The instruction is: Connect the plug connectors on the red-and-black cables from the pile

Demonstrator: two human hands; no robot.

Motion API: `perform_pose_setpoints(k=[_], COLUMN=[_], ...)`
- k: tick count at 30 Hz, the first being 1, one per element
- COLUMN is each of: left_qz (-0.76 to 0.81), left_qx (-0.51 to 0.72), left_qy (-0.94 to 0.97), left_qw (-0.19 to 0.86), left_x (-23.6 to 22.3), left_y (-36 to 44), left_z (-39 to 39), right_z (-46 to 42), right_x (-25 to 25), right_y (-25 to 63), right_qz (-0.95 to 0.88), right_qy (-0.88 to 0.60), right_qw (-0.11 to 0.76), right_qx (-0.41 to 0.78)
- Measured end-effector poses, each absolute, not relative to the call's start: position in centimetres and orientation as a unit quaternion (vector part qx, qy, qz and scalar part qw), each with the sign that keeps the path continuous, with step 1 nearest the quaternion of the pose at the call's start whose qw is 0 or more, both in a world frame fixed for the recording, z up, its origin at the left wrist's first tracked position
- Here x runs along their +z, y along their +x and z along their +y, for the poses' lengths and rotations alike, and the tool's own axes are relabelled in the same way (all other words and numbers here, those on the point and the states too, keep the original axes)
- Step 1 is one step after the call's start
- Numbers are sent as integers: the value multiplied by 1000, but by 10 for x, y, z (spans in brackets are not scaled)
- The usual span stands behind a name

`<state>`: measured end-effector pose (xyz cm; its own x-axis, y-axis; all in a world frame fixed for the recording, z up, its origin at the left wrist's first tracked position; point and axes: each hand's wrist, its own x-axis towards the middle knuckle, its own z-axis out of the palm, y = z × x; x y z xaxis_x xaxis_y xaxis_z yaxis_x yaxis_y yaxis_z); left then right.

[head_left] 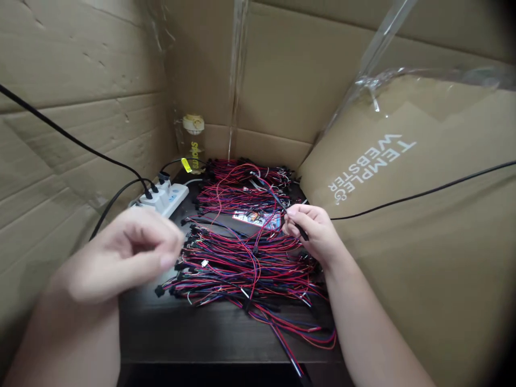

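Note:
My right hand (310,228) pinches a thin wire lead (280,203) over the right side of the pile. A black end of it sticks out below my fingers, and its far part runs up and left over other wires. At the left, my left hand (133,252) is raised, smeared by motion, with thumb and fingers pressed together. Whatever may be in that pinch does not show. Below and between the hands lies a broad bundle of red, blue and black wire leads (242,263) with black connectors. A second heap of wire leads (234,188) lies behind it.
A white power strip (175,199) with black plugs stands at the left. Behind it is a clear bottle (193,140) with a pale lid. A printed card (258,219) lies among the wires. Cardboard walls (278,80) enclose the dark table (181,338); black cables (423,192) cross both sides.

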<state>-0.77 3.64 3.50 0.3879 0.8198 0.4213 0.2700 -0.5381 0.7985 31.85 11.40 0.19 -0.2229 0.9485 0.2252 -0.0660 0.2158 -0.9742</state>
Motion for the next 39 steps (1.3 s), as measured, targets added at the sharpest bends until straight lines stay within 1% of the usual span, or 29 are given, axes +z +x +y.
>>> perform_pose_setpoints(k=[1, 2, 5, 8, 10, 13, 16, 19, 22, 25, 27, 30, 35, 39], left_qz=[353, 360, 341, 331, 330, 332, 332, 321, 313, 293, 283, 275, 260, 248], left_qx=[450, 481, 427, 394, 426, 465, 490, 497, 517, 540, 549, 557, 543, 516], left_qy=[754, 742, 785, 766, 720, 680, 659, 639, 614, 585, 570, 560, 574, 614], left_qw=[322, 299, 292, 385, 437, 460, 465, 492, 508, 529, 543, 548, 556, 543], left_x=[36, 35, 30, 19, 11, 3, 2, 3, 3, -2, -6, -10, -7, -4], left_y=[-6, 0, 34, 66, 78, 82, 80, 79, 79, 77, 76, 75, 74, 76], left_z=[42, 48, 58, 56, 56, 59, 65, 68, 70, 72, 74, 76, 75, 71], right_z=[113, 112, 101, 85, 76, 69, 66, 65, 63, 62, 62, 61, 59, 60], right_x=[2, 1, 1, 0, -1, -3, -3, -4, -2, 1, 4, 6, 5, 6], right_y=[317, 315, 303, 288, 280, 274, 272, 274, 277, 279, 279, 278, 273, 274], right_qz=[-602, -609, -643, -692, -723, -750, -756, -747, -725, -704, -697, -688, -688, -697], right_qy=[-369, -368, -362, -348, -330, -309, -300, -291, -269, -247, -248, -262, -258, -280], right_qw=[499, 495, 476, 468, 474, 479, 481, 484, 475, 441, 413, 398, 413, 401], right_qx=[503, 498, 478, 425, 379, 335, 326, 351, 419, 499, 532, 548, 538, 525])
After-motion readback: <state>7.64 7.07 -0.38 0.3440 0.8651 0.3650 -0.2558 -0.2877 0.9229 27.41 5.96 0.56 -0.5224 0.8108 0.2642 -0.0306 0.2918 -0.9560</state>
